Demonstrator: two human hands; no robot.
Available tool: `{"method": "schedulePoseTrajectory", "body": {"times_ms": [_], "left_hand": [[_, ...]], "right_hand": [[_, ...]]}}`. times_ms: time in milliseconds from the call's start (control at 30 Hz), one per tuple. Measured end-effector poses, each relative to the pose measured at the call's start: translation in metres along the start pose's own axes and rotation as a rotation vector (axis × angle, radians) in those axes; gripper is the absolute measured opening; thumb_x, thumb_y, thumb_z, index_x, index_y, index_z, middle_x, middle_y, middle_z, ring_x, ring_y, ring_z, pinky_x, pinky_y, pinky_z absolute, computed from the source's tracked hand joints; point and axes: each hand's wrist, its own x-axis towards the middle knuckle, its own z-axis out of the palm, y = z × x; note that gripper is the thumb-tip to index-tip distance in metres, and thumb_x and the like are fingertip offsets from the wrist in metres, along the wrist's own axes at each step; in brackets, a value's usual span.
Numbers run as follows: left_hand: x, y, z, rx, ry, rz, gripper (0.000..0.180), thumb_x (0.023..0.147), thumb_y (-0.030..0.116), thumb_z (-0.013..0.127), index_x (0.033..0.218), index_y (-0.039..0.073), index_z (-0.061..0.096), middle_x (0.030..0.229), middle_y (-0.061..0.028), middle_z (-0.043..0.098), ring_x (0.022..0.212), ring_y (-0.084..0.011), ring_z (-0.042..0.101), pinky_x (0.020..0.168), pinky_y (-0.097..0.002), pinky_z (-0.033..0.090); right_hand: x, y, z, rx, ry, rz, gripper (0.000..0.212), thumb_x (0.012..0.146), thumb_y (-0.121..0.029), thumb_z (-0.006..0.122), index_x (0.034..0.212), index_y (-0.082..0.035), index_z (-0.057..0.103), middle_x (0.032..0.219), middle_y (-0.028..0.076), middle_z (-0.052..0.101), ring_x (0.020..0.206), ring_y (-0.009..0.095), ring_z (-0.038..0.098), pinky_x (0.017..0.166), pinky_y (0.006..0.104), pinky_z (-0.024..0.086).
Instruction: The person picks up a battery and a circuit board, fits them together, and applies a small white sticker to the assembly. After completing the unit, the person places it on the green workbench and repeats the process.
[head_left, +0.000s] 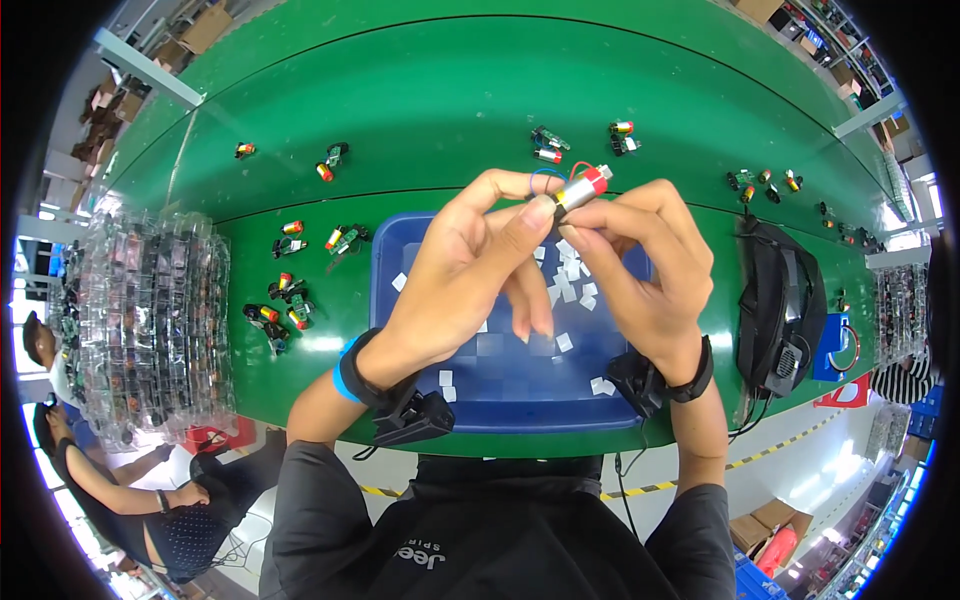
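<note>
Over a blue plastic tray (420, 345), I hold a small cylindrical battery cell (580, 189) with a silver body and a red end. Thin red and blue wires loop from it. My left hand (455, 265) is closed on its lower left part, thumb and forefinger gripping it. The thumb and forefinger of my right hand (655, 265) are pinched together at the cell's lower edge, beside a small dark bit. Whether they grip the cell or something small on it is hidden. Small white square pieces (564, 343) lie scattered in the tray beneath.
Small circuit boards with battery cells (345, 240) lie in groups on the green table (480, 110). Stacked clear plastic trays (150, 330) stand at the left. A black bag (775, 310) and a blue box (830, 350) are at the right. Another person (140, 490) sits at lower left.
</note>
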Motion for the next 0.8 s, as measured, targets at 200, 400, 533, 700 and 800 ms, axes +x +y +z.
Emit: {"method": "schedulePoseTrajectory", "body": {"times_ms": [200, 400, 533, 700, 800], "left_hand": [[-0.003, -0.005, 0.007, 0.034, 0.044, 0.075, 0.037, 0.106, 0.026, 0.051, 0.127, -0.003, 0.043, 0.106, -0.0203, 0.068, 0.053, -0.0194, 0.067, 0.041, -0.0248, 0.049], [0.002, -0.002, 0.005, 0.109, 0.065, 0.105, 0.036, 0.105, 0.026, 0.052, 0.125, -0.004, 0.044, 0.11, -0.0192, 0.068, 0.059, -0.0183, 0.068, 0.041, -0.0244, 0.049], [0.049, 0.01, -0.056, 0.447, 0.048, 0.047, 0.036, 0.103, 0.028, 0.055, 0.122, -0.002, 0.051, 0.105, -0.0128, 0.07, 0.064, -0.0128, 0.063, 0.043, -0.0239, 0.045], [0.117, 0.008, -0.183, 1.003, 0.275, -0.229, 0.036, 0.099, 0.037, 0.058, 0.117, 0.007, 0.065, 0.092, -0.0036, 0.07, 0.071, -0.0116, 0.054, 0.056, -0.0267, 0.044], [0.107, -0.014, -0.279, 1.6, 0.526, 0.067, 0.037, 0.095, 0.039, 0.062, 0.114, 0.008, 0.067, 0.091, -0.0079, 0.07, 0.076, -0.0186, 0.061, 0.063, -0.0329, 0.05]], "right_hand": [[-0.003, 0.001, 0.0, 0.064, 0.032, 0.027, 0.02, 0.079, 0.006, 0.078, 0.097, -0.002, 0.072, 0.081, 0.005, 0.061, 0.058, 0.011, 0.06, 0.045, 0.0238, 0.045], [-0.005, 0.004, -0.005, -0.046, -0.052, 0.032, 0.015, 0.083, 0.006, 0.075, 0.096, 0.002, 0.069, 0.088, 0.007, 0.063, 0.069, 0.009, 0.06, 0.053, 0.0205, 0.047], [0.003, 0.004, -0.011, -0.074, -0.121, 0.062, 0.018, 0.084, 0.004, 0.074, 0.1, 0.001, 0.068, 0.086, 0.006, 0.063, 0.068, 0.008, 0.059, 0.054, 0.0206, 0.046], [0.002, -0.01, -0.014, -0.053, -0.206, 0.224, 0.025, 0.084, 0.001, 0.075, 0.108, -0.002, 0.066, 0.08, 0.004, 0.064, 0.064, 0.008, 0.058, 0.055, 0.0204, 0.045], [0.001, -0.012, -0.01, -0.077, -0.26, 0.187, 0.028, 0.084, 0.0, 0.076, 0.109, -0.002, 0.066, 0.077, 0.004, 0.064, 0.063, 0.008, 0.058, 0.054, 0.0208, 0.045]]}}
